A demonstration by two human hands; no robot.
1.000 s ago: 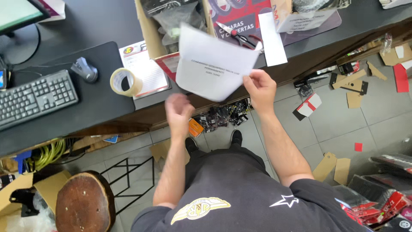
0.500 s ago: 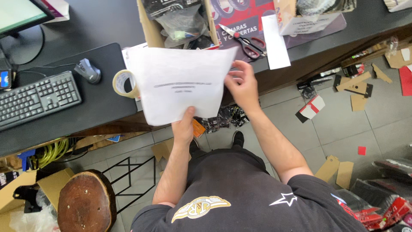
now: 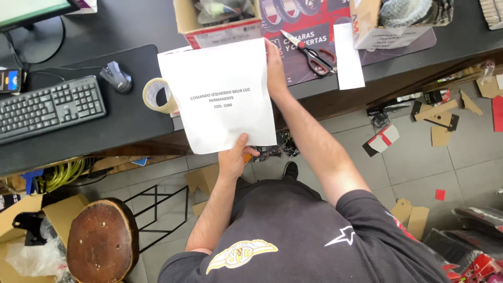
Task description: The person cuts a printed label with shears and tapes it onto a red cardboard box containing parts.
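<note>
Left hand (image 3: 234, 159) pinching, right hand (image 3: 274, 65) outstretched

The white sheet (image 3: 220, 94) covers the desk edge in front. To its left the tape roll (image 3: 159, 96), mouse (image 3: 116, 76) and keyboard (image 3: 50, 107) crowd the mat — to its right, open dark desk lies near the scissors (image 3: 310, 54) and paper strip (image 3: 348, 56).
</note>
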